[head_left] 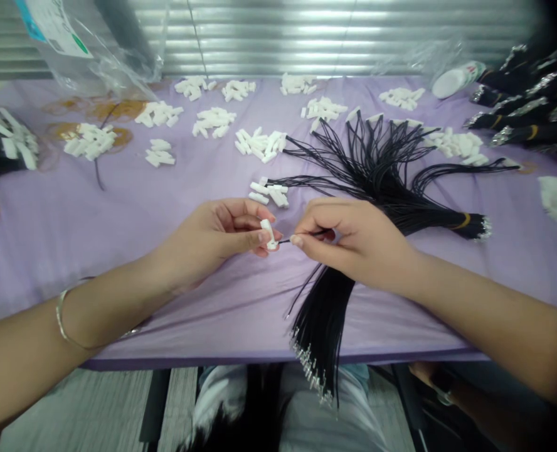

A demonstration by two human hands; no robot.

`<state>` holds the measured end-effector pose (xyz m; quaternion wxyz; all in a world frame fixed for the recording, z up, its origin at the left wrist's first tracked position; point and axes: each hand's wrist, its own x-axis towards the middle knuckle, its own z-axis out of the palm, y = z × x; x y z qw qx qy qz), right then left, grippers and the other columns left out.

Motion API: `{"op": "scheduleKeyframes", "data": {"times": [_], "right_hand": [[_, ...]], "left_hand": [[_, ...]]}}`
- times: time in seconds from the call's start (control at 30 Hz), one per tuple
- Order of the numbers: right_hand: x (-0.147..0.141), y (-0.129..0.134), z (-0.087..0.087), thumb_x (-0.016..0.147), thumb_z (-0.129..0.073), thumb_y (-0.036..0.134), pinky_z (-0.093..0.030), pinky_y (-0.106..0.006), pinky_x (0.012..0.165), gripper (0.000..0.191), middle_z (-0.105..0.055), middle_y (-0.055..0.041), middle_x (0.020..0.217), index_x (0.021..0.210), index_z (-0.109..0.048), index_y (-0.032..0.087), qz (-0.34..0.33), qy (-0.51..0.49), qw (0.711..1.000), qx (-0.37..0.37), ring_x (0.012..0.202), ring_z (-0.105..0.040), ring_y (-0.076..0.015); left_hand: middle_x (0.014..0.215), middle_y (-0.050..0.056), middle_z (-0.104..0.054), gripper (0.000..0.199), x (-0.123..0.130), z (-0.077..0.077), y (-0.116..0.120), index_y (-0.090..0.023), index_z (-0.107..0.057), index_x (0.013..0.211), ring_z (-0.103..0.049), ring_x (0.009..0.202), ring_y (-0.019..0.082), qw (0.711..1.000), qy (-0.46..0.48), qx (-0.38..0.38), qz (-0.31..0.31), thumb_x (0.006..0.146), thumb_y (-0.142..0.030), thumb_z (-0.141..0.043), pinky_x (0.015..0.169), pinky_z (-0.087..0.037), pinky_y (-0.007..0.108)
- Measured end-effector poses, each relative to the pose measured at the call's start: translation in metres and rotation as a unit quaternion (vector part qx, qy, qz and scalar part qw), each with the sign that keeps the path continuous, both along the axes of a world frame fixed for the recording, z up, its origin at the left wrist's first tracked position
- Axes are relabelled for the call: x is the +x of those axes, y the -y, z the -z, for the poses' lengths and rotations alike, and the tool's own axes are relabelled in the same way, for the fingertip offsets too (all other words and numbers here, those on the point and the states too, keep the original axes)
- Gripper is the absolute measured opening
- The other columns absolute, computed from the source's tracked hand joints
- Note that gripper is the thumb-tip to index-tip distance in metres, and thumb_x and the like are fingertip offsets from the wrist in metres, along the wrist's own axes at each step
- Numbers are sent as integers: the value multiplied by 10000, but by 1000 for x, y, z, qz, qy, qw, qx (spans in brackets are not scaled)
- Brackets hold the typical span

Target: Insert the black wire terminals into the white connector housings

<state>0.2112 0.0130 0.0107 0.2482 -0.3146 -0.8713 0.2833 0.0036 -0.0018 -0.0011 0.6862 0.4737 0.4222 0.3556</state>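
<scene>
Between thumb and fingers, my left hand [234, 232] pinches a small white plastic connector housing [268, 233]. My right hand [349, 235] grips a thin black wire [284, 242], whose end meets the lower part of the housing; how deep it sits cannot be seen. From below my right hand a bundle of black wires [323, 314] hangs over the table edge, with bare metal terminals [311, 367] at the low ends. Just beyond my hands lies a small heap of white housings [271, 193].
A fan of black wires [386, 157] with white housings on some ends lies behind my right hand. Several piles of white housings [259, 144] dot the purple tablecloth [132, 194]. Tied wire bundles [523, 119], a white bottle [457, 80] and a clear plastic bag [104, 50] stand farther back.
</scene>
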Motion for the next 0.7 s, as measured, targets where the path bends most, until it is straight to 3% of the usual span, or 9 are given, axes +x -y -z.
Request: {"op": "scheduleKeyframes", "data": {"times": [0.2,0.4,0.7], "right_hand": [[-2,1,4,846,-509,187,-371,-209,625,123,-538,-22,706,772,-592,133,-19,-5,998,58,681,-486,-101],[-5,-2,10,870,-498,237,-399,-216,678,150,-578,-49,792,825,-592,129,-54,-8,997,55,745,-508,-113],[-7,-2,15,881,-499,231,-403,-207,645,183,-577,-44,729,808,-617,112,-63,-11,991,117,699,-510,-109]], "left_hand": [[710,-17,-651,133,1,1,0,-167,-621,842,-593,639,71,1000,10,-5,1,728,-163,-689,642,-474,170],[734,-5,-661,145,0,5,0,-190,-634,845,-599,657,98,1000,2,1,4,716,-153,-688,629,-480,182],[705,-22,-651,157,3,3,1,-167,-607,843,-606,639,83,999,-23,-27,0,713,-158,-694,646,-483,180]]}}
